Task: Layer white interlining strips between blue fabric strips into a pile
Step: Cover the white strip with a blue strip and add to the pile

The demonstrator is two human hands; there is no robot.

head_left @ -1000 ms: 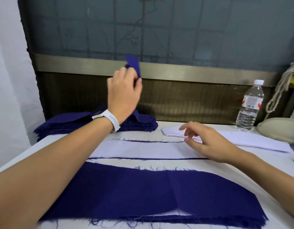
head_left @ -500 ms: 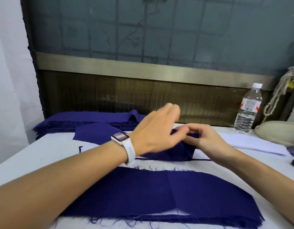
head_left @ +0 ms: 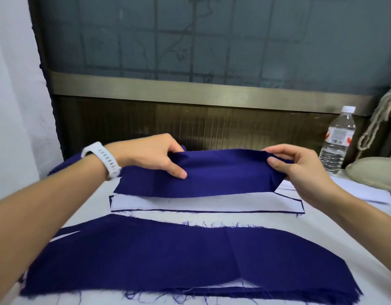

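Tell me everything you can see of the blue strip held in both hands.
The held blue strip is a long, deep navy piece of matte, woven-looking cloth with a faint vertical crease left of its middle. It is stretched sideways: the left hand pinches its top edge near the left, the right hand pinches its right end, which folds under. It hangs over the far edge of the white interlining strip below; whether they touch cannot be told.

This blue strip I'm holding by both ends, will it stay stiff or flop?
Probably floppy: the blue strip sags and creases between the left hand and right hand. Likely light: two pinches carry it. Edges may shed threads, like the frayed piece nearer you.
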